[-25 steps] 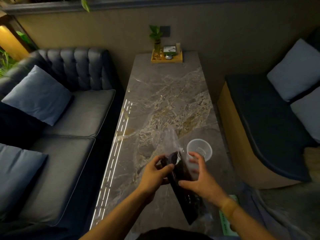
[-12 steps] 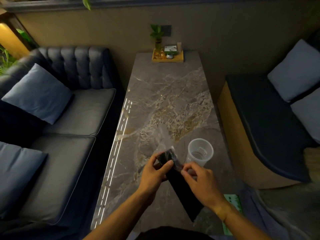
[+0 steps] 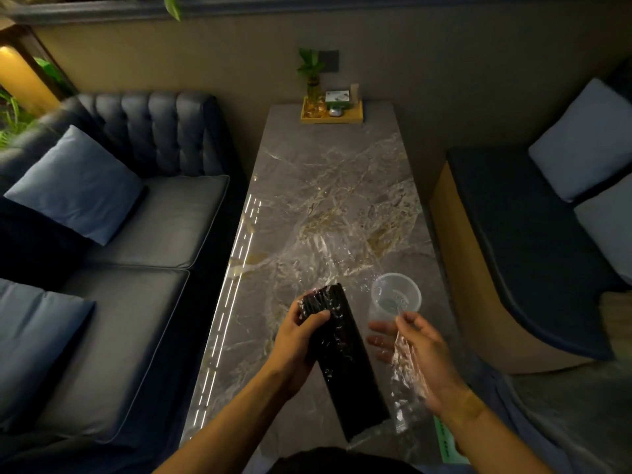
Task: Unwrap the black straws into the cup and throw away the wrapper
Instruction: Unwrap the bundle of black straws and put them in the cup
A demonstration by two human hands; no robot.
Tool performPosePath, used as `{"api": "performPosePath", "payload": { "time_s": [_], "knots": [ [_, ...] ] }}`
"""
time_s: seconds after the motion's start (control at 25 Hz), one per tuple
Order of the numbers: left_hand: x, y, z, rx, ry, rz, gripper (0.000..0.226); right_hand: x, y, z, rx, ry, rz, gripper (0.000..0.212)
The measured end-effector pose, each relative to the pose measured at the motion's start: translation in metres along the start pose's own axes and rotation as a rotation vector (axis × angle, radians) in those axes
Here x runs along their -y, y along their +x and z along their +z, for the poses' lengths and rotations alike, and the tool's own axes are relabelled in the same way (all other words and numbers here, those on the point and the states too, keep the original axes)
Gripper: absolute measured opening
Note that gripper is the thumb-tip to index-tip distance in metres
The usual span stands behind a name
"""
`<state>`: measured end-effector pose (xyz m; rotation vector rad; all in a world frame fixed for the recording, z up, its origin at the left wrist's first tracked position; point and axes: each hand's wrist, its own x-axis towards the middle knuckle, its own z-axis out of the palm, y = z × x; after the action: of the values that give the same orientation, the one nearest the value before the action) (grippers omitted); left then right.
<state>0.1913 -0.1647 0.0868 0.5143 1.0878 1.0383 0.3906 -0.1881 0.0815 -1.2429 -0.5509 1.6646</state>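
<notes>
A long bundle of black straws (image 3: pixel 345 364) in clear plastic lies slanted over the near end of the marble table (image 3: pixel 328 186). My left hand (image 3: pixel 297 340) grips the bundle near its far end. My right hand (image 3: pixel 415 354) is off to the right of the bundle and pinches a strip of clear wrapper (image 3: pixel 405 374) that hangs down from its fingers. More loose clear film (image 3: pixel 318 251) spreads out beyond the bundle's far end. A clear plastic cup (image 3: pixel 395 297) stands upright on the table, just beyond my right hand.
A wooden tray (image 3: pixel 331 112) with a small plant and items sits at the table's far end. A dark sofa with blue cushions (image 3: pixel 113 217) runs along the left. A bench with grey cushions (image 3: pixel 547 234) is on the right. A green card (image 3: pixel 448 443) lies at the near right edge.
My right hand has pulled away to the right from the bundle's far end, taking a strip of clear wrapper with it. The left hand keeps its hold on the bundle.
</notes>
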Motion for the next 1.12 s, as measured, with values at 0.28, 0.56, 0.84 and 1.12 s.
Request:
{"api": "performPosePath", "payload": {
  "time_s": [0.28,0.56,0.84,1.12],
  "knots": [
    [-0.004,-0.002,-0.004,0.044,0.067,0.006,0.041,0.007,-0.002,-0.015,0.095,-0.033,0.051,0.039],
    [0.003,0.001,0.006,0.172,0.057,-0.025,0.051,0.058,-0.004,0.009,0.172,-0.475,-0.115,0.027],
    [0.027,0.004,0.014,0.076,0.367,0.028,0.051,0.069,-0.008,0.025,0.096,-0.560,-0.236,0.016],
    [0.070,-0.026,0.000,0.133,0.706,0.205,0.094,0.069,-0.002,0.028,-0.057,-0.402,-0.179,0.010]
  ]
}}
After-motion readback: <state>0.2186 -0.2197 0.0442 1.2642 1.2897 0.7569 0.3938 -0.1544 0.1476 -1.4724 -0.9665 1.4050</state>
